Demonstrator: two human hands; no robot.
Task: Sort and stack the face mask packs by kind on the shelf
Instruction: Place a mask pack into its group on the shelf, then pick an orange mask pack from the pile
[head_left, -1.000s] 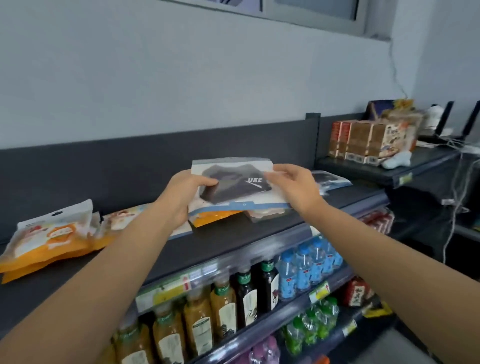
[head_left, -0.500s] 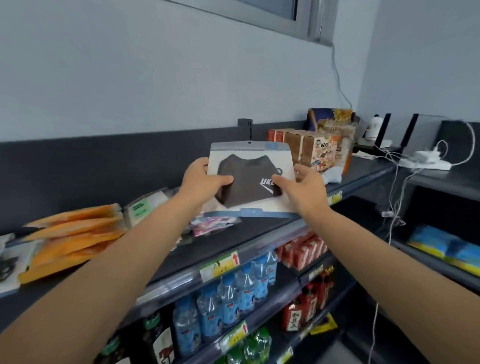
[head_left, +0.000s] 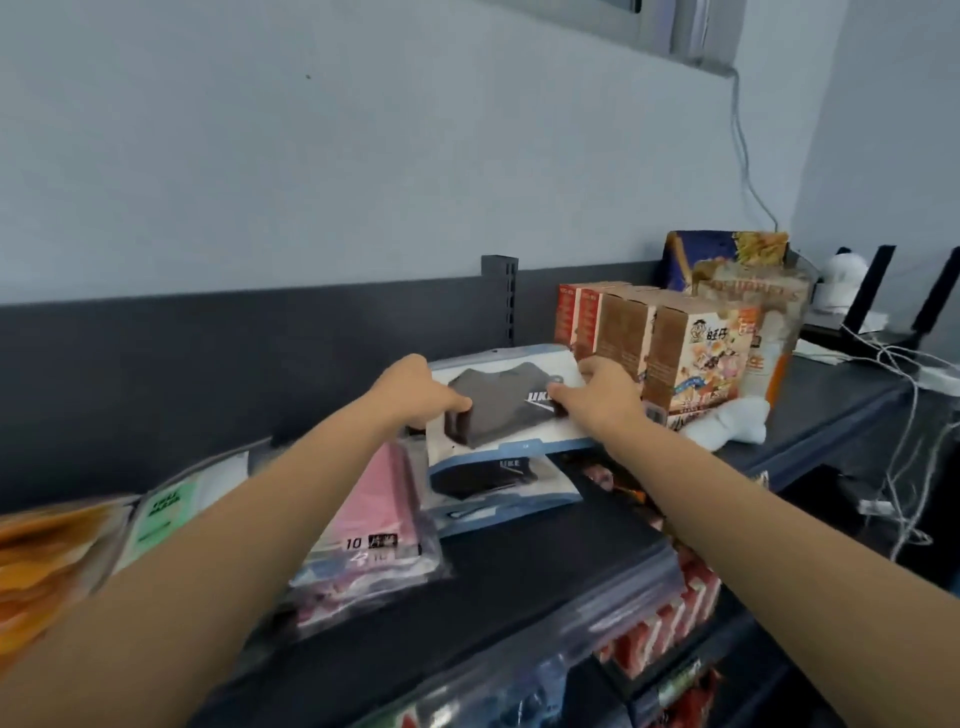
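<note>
We face a long dark grey metal shelf. At its right end stand brown cardboard snack cartons; at its left end lies a blurred heap of orange foil packs. Just left of its middle rests a clear bag of pink masks. Over its middle we hold a white-and-blue pack with a black mask, tilted, just above a like pack lying flat. Whether they touch, we cannot tell. Our left hand pinches its left edge and our right hand its right edge — thumbs on its face, other fingers hidden behind.
</note>
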